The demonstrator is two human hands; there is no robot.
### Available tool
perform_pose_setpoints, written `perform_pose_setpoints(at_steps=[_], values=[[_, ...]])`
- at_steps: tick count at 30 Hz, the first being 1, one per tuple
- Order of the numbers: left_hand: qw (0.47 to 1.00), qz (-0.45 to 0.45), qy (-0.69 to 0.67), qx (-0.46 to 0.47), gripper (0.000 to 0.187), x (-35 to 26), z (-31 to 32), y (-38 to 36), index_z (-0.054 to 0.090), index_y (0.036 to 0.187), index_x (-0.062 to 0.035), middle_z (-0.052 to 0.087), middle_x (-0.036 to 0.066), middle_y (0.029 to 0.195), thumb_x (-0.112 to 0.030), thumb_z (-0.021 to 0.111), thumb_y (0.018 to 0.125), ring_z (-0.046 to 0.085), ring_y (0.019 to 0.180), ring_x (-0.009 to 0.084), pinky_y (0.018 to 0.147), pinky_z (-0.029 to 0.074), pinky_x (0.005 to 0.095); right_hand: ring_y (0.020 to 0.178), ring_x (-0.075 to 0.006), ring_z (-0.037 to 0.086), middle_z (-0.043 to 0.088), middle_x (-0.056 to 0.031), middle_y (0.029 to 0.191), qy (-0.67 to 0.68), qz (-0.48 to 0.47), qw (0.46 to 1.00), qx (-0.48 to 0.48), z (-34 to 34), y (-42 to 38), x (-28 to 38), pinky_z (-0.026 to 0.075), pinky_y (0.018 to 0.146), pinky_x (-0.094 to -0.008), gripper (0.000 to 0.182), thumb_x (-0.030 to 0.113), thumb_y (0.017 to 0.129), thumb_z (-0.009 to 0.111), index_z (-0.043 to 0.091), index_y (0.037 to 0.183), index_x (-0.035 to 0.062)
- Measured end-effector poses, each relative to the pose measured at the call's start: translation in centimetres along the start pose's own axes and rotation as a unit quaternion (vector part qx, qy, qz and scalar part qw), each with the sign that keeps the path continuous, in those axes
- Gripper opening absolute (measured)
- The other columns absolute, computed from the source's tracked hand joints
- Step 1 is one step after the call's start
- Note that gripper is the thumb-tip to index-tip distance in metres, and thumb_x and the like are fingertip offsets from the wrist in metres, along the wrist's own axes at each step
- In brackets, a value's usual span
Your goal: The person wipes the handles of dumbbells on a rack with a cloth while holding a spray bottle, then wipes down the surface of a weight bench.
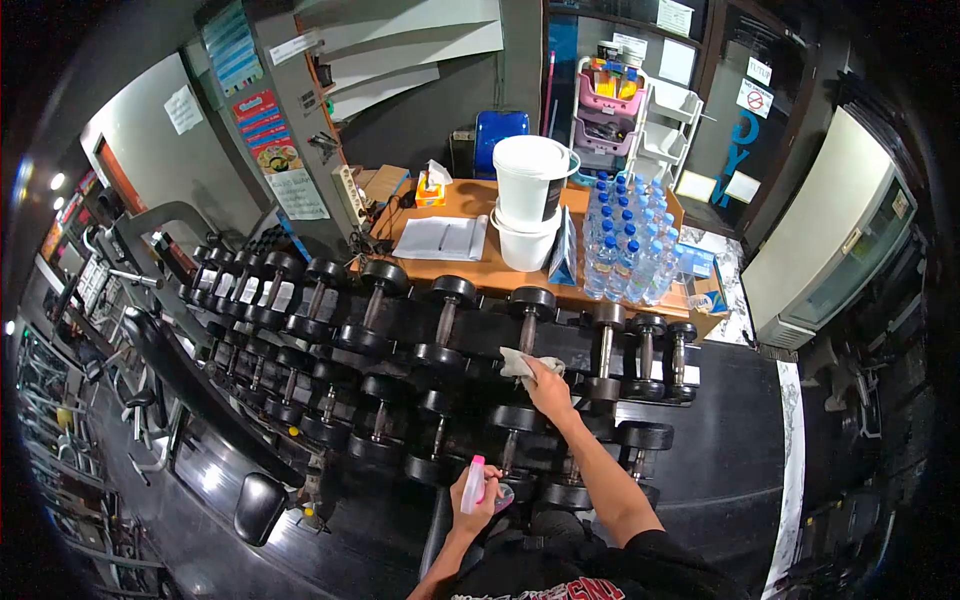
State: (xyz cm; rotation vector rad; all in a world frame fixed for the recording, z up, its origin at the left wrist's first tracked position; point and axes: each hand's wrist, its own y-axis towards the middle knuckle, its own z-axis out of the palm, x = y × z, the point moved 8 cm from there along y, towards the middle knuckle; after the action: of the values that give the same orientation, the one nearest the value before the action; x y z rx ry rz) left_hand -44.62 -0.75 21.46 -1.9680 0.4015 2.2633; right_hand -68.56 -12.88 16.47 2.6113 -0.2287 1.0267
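Note:
My right hand (549,392) is closed on a pale cloth (516,362), which it presses against the near end of a black dumbbell (529,322) on the upper row of the rack. That dumbbell's near head is mostly hidden by the cloth and hand. Lower down, close to my body, my left hand (474,502) is wrapped round a pink and clear spray bottle (473,486). Beside it, on the lower row, lies another dumbbell (511,440).
Several dumbbells (376,305) line both tiers of the rack. Behind stands an orange desk (450,262) with stacked white buckets (528,215), water bottles (628,245) and an open notebook (441,238). A padded bench (200,390) is at left, a white fridge (835,225) at right.

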Motion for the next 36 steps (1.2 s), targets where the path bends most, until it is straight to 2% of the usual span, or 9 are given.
perform_pose_setpoints(at_steps=[12,14,20,23,26,29,31,33,36], values=[[1.0,-0.003,0.02,0.003,0.009,0.2,-1.1,0.3,0.056,0.094,0.0016,0.064,0.01,0.09,0.007,0.056,0.086,0.062,0.064,0.0105,0.059,0.051,0.024,0.098,-0.0419,0.061,0.066,-0.0199,0.103,-0.034,0.119,0.992,0.028,-0.7,4.9,-0.5,0.049,0.082,-0.0494,0.031,0.018,0.087,0.055,0.06,0.117,0.0129],[0.999,0.001,0.043,0.002,0.008,0.4,-1.2,0.2,0.055,0.093,0.0016,0.065,0.01,0.09,0.006,0.057,0.086,0.062,0.064,0.0106,0.059,0.051,0.0241,0.098,-0.0416,0.061,0.065,-0.0194,0.106,0.001,-0.019,0.998,-0.052,0.7,7.7,0.7,0.05,0.08,-0.0503,0.032,0.023,0.087,0.056,0.059,0.117,0.0133],[1.0,0.006,0.012,-0.025,0.008,0.9,-1.4,0.3,0.055,0.093,0.0012,0.065,0.01,0.091,0.005,0.057,0.087,0.063,0.064,0.0109,0.06,0.051,0.0241,0.094,-0.0369,0.065,0.069,-0.0147,0.095,-0.242,-0.01,0.943,0.228,7.2,8.1,0.1,0.052,0.077,-0.0442,0.026,0.032,0.086,0.06,0.059,0.105,0.0142],[0.999,0.013,0.013,-0.035,0.008,0.4,-1.4,0.2,0.055,0.093,0.0012,0.065,0.011,0.091,0.005,0.057,0.087,0.063,0.064,0.0111,0.06,0.051,0.0243,0.095,-0.0376,0.065,0.067,-0.0163,0.104,-0.126,-0.034,0.973,0.191,5.4,5.8,0.6,0.049,0.085,-0.0427,0.029,0.026,0.087,0.058,0.058,0.114,0.0141],[0.998,0.022,0.026,-0.047,0.007,1.0,-1.5,0.6,0.055,0.094,0.0012,0.065,0.012,0.09,0.004,0.058,0.087,0.063,0.064,0.0115,0.059,0.051,0.0247,0.094,-0.0388,0.064,0.067,-0.018,0.102,0.107,-0.163,0.98,-0.045,0.5,2.1,0.0,0.048,0.087,-0.0414,0.031,0.01,0.087,0.057,0.057,0.119,0.0122],[0.996,0.03,0.061,-0.058,0.008,0.5,-1.4,0.8,0.055,0.093,0.0008,0.064,0.011,0.089,0.004,0.057,0.087,0.063,0.064,0.0121,0.06,0.05,0.0249,0.103,-0.041,0.061,0.063,-0.0217,0.108,0.131,-0.074,0.978,-0.142,-0.8,0.3,-3.6,0.047,0.089,-0.0408,0.042,-0.003,0.083,0.056,0.053,0.123,0.0079],[0.996,0.026,0.054,-0.07,0.007,0.8,-1.1,1.0,0.055,0.093,0.0009,0.064,0.01,0.088,0.005,0.057,0.087,0.063,0.064,0.0121,0.06,0.05,0.0249,0.105,-0.0414,0.059,0.063,-0.022,0.11,0.172,0.142,0.97,-0.093,0.3,0.6,-7.6,0.047,0.088,-0.0399,0.04,-0.002,0.084,0.055,0.053,0.124,0.0056],[0.995,0.029,0.032,-0.088,0.007,0.6,-0.6,1.3,0.056,0.092,0.0015,0.063,0.008,0.085,0.006,0.056,0.086,0.063,0.063,0.0119,0.059,0.05,0.0247,0.106,-0.0411,0.059,0.063,-0.0218,0.111,0.179,0.136,0.971,-0.086,0.0,1.6,-7.8,0.047,0.088,-0.0403,0.04,-0.002,0.084,0.056,0.053,0.123,0.0049],[0.993,0.042,0.05,-0.093,0.006,0.1,0.2,1.7,0.056,0.091,0.0017,0.063,0.008,0.083,0.006,0.056,0.086,0.063,0.063,0.0114,0.059,0.05,0.0245,0.103,-0.0365,0.061,0.065,-0.0175,0.109,0.082,-0.088,0.982,-0.144,-2.1,2.4,-0.1,0.049,0.084,-0.0411,0.034,0.002,0.081,0.057,0.06,0.114,0.0058]])
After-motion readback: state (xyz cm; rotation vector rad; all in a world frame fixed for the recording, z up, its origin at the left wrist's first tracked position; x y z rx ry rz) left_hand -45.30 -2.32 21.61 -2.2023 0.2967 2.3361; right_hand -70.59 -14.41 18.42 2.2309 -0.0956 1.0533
